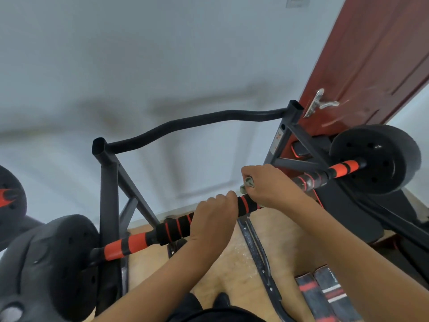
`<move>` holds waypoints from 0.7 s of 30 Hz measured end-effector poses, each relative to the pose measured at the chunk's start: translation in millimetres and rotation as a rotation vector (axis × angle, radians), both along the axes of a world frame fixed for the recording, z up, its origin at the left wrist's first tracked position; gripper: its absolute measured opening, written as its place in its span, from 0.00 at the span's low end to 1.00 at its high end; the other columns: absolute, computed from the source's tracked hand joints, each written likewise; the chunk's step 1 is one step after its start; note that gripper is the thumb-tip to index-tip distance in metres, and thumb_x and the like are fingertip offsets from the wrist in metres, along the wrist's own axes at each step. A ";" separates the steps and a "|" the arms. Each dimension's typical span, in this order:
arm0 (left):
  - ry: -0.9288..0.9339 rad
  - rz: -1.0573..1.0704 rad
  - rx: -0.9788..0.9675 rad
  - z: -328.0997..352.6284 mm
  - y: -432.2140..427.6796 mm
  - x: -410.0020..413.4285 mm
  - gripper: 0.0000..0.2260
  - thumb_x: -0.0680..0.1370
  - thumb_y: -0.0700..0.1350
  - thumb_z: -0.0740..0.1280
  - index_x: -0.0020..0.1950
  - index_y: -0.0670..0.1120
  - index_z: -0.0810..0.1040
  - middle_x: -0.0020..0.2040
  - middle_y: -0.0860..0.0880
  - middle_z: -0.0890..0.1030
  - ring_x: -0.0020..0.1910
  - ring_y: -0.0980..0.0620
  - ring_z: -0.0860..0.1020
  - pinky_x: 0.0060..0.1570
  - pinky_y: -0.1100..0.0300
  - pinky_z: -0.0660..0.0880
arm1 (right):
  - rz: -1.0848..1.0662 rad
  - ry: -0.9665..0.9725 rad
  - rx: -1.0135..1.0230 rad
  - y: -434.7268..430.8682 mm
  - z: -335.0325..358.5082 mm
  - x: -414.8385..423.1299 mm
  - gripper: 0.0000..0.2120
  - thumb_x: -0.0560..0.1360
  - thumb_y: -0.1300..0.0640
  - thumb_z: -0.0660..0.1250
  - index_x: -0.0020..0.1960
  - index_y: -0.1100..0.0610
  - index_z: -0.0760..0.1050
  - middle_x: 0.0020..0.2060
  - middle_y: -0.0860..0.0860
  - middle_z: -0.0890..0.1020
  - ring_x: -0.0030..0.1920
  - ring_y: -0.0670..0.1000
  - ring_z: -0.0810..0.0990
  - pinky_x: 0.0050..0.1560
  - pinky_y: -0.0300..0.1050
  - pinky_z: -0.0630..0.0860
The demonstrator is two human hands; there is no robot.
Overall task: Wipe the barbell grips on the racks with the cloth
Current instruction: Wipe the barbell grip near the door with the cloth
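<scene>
At the centre of the frame our left hand [214,217] curls round the black foam grip [176,226] of the bar [125,246], which lies across the rack [109,182] from lower left to middle right. Just right of it, our right hand [271,185] clutches the bunched grey cloth [248,183] against the bar. A red door [371,54] stands at upper right.

Legible text: none. Marks noted, placed relative to the barbell [178,225]: pale sticker [276,142] on the rack upright [286,123] behind its right end, bearing an orange X-like emblem [278,135], lettering too blurred to read; dark boxes [325,293] on the floor [162,263] below it, small white print, illegible; red flame-shaped emblem [5,196] on the plate [14,177] beyond its left end.
</scene>
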State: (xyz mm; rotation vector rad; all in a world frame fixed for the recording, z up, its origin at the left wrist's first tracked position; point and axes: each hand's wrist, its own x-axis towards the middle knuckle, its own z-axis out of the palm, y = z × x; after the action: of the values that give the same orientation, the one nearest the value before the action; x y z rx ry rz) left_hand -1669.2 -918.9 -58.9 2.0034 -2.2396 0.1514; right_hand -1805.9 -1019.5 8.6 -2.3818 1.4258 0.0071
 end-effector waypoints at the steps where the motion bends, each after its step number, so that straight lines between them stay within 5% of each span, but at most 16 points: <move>1: -0.034 -0.020 -0.037 0.0 2.1 -0.1 0.23 0.65 0.38 0.78 0.40 0.47 0.61 0.28 0.50 0.59 0.23 0.53 0.58 0.24 0.60 0.57 | 0.009 0.028 0.032 -3.2 -0.8 3.7 0.06 0.78 0.53 0.68 0.43 0.51 0.73 0.36 0.47 0.77 0.37 0.48 0.77 0.38 0.44 0.76; 4: -0.068 -0.032 -0.043 4.6 5.8 -1.2 0.22 0.67 0.37 0.75 0.39 0.47 0.60 0.28 0.50 0.59 0.24 0.54 0.55 0.25 0.60 0.54 | 0.004 0.024 0.088 -17.9 3.7 6.7 0.08 0.78 0.51 0.71 0.44 0.50 0.74 0.40 0.47 0.79 0.39 0.49 0.79 0.36 0.42 0.72; 8: -0.021 -0.016 -0.005 4.1 2.8 -3.8 0.20 0.69 0.44 0.78 0.40 0.47 0.64 0.27 0.51 0.64 0.23 0.54 0.59 0.23 0.62 0.61 | 0.008 0.020 -0.268 -36.7 22.3 -1.3 0.04 0.78 0.52 0.69 0.53 0.49 0.79 0.47 0.46 0.82 0.42 0.48 0.77 0.42 0.42 0.69; 13: 0.027 0.040 0.078 3.7 -2.7 -1.4 0.11 0.79 0.54 0.70 0.48 0.50 0.72 0.33 0.54 0.72 0.26 0.53 0.70 0.31 0.57 0.78 | 0.119 0.074 0.117 -18.8 12.7 -17.0 0.06 0.80 0.51 0.67 0.45 0.41 0.78 0.38 0.39 0.77 0.41 0.44 0.79 0.44 0.41 0.73; 16: 0.020 0.034 0.115 10.4 -11.7 3.8 0.08 0.81 0.53 0.65 0.53 0.50 0.71 0.37 0.53 0.76 0.32 0.51 0.77 0.39 0.56 0.79 | 0.080 0.013 0.033 -1.2 14.0 -27.6 0.08 0.80 0.54 0.64 0.48 0.45 0.80 0.40 0.42 0.79 0.42 0.45 0.78 0.48 0.46 0.78; 21: 0.015 0.043 0.163 14.1 -14.5 2.7 0.05 0.81 0.47 0.65 0.51 0.49 0.69 0.34 0.53 0.71 0.32 0.51 0.75 0.35 0.57 0.72 | 0.093 -0.019 -0.023 25.1 15.9 -30.9 0.06 0.81 0.56 0.64 0.53 0.49 0.79 0.43 0.44 0.79 0.44 0.49 0.79 0.46 0.44 0.76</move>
State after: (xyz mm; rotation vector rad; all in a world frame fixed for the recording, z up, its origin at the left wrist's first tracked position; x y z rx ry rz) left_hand -1666.5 -933.4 -44.7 2.1255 -2.2680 -0.0443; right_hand -1836.8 -994.4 24.5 -2.4581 1.3123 -0.0075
